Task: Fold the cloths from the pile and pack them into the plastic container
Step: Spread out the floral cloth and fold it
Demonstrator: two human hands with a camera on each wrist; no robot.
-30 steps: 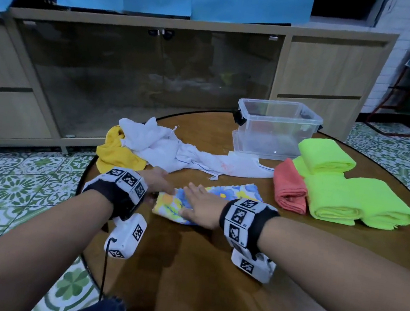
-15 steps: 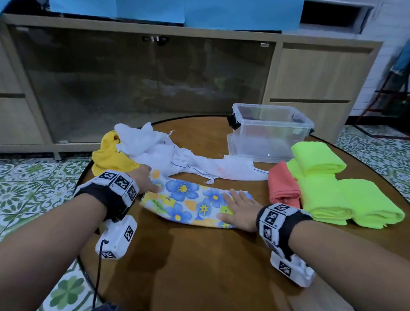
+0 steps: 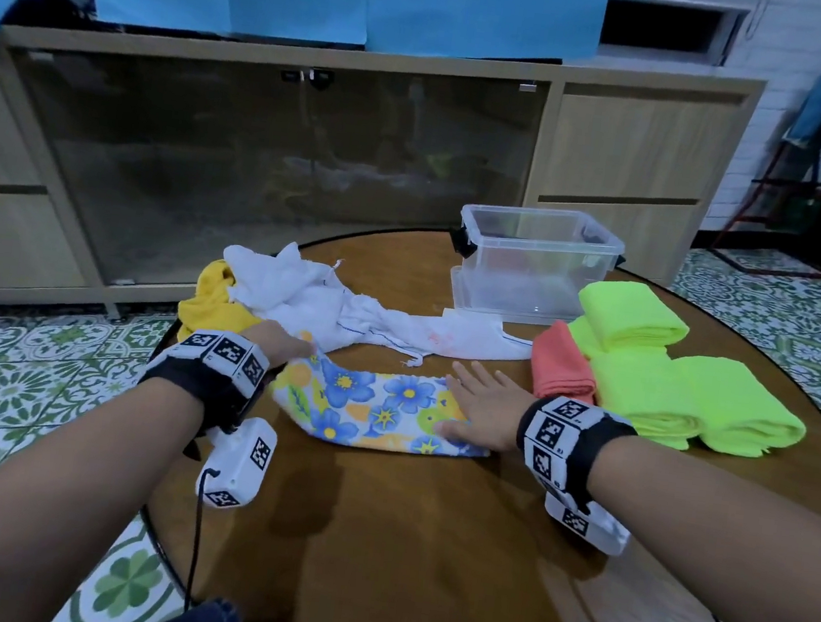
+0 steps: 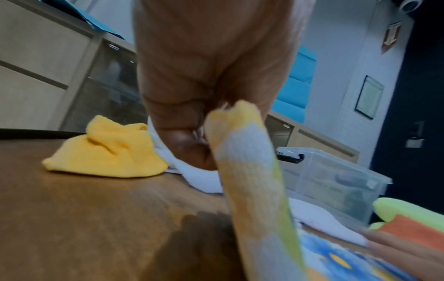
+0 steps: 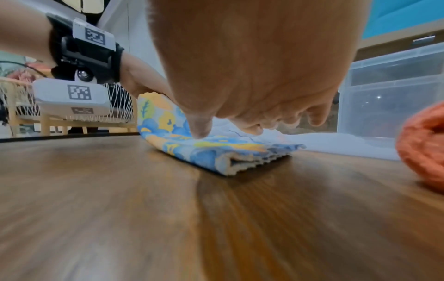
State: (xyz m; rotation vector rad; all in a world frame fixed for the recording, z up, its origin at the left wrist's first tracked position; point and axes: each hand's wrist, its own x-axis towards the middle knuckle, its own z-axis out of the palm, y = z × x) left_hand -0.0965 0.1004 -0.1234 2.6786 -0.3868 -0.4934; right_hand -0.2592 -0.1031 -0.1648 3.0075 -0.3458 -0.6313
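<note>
A flowered cloth [image 3: 376, 407] folded into a long strip lies across the round wooden table [image 3: 393, 557]. My left hand [image 3: 285, 344] pinches its left end and lifts it off the table; the raised end [image 4: 242, 144] shows in the left wrist view. My right hand [image 3: 482, 407] lies flat with straight fingers on the strip's right end [image 5: 230, 152]. Behind it sits a pile of a white cloth [image 3: 346, 310] and a yellow cloth [image 3: 210, 304]. The clear plastic container [image 3: 538, 264] stands at the back right.
Folded cloths lie to the right of my right hand: a coral one [image 3: 562, 365] and several neon green ones [image 3: 673, 389]. A wooden cabinet with glass doors [image 3: 282, 160] stands behind the table. Patterned floor tiles [image 3: 1, 384] surround it.
My hands moved apart along the flowered cloth, the right hand sliding right, so the cloth now lies as a long strip. The left hand has raised its left end.
</note>
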